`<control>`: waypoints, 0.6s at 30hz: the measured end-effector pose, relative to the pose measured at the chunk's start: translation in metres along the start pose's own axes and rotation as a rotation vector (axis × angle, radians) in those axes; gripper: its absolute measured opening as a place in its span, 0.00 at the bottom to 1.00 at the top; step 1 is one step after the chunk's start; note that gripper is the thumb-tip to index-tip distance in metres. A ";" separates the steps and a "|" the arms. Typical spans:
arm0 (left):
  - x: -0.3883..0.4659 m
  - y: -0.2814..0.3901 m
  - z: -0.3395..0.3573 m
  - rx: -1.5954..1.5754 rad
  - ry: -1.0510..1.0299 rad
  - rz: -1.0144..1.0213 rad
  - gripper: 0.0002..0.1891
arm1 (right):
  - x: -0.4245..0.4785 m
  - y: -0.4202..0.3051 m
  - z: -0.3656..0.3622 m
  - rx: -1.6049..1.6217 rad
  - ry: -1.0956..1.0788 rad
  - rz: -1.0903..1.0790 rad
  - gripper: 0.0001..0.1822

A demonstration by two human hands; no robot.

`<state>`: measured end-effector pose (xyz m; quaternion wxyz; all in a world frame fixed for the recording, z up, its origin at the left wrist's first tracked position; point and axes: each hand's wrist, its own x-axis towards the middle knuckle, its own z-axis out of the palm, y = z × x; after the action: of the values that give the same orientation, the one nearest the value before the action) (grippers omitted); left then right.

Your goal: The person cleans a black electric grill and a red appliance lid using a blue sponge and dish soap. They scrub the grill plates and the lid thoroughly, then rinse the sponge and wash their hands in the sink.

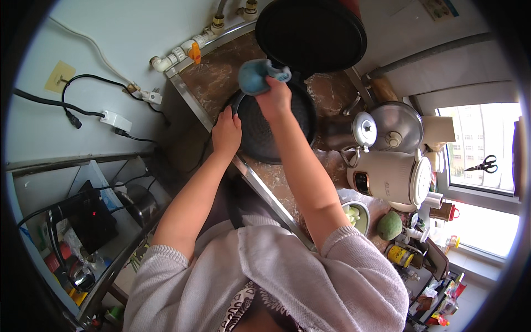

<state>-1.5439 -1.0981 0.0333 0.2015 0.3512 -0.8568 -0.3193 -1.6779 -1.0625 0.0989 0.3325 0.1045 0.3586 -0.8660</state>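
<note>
A round black electric griddle [259,133] sits on the brown marbled counter, its black lid [311,37] raised behind it. My left hand [227,135] is at the griddle's left edge, with the fingers around its handle [237,102]. Above the far part of the cooking plate, my right hand [276,97] grips a bunched blue cloth [254,78]. Part of the plate is hidden behind my right hand and forearm.
Right of the griddle are a metal lidded pot [340,130], a large metal lid [398,126] and a cream electric appliance [383,178]. Nearer me lie a bowl [364,218] of pale green pieces and a green fruit [389,226]. Left, power cords [116,120] hang by the wall.
</note>
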 end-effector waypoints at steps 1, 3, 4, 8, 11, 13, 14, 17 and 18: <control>0.000 0.001 0.000 -0.002 0.008 0.003 0.16 | -0.002 -0.007 -0.007 0.138 -0.031 0.106 0.17; 0.000 0.001 0.000 -0.011 0.034 0.003 0.16 | -0.012 -0.016 -0.019 0.273 -0.131 0.196 0.20; 0.000 0.000 -0.001 -0.012 0.024 -0.008 0.16 | -0.015 -0.019 -0.025 0.346 -0.214 0.244 0.20; -0.001 0.007 -0.013 0.050 0.031 -0.047 0.17 | -0.039 -0.029 -0.025 0.422 -0.354 0.265 0.22; 0.008 0.027 -0.034 -0.122 0.108 -0.032 0.18 | -0.053 -0.034 -0.025 0.422 -0.348 0.250 0.22; 0.014 0.031 -0.037 -0.331 0.040 -0.040 0.22 | -0.059 -0.031 -0.026 0.407 -0.346 0.267 0.21; 0.017 0.030 -0.035 -0.465 -0.050 -0.111 0.22 | -0.062 -0.027 -0.026 0.400 -0.329 0.267 0.21; 0.019 0.041 -0.037 -0.916 -0.134 -0.285 0.17 | -0.068 -0.022 -0.028 0.286 -0.247 0.238 0.18; 0.019 0.049 -0.043 -0.974 -0.103 -0.327 0.15 | -0.071 -0.023 -0.031 0.216 -0.198 0.223 0.17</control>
<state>-1.5551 -1.1021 0.0999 0.2467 0.3301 -0.5515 -0.7253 -1.6405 -0.9934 0.1189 0.4469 0.0928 0.2153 -0.8633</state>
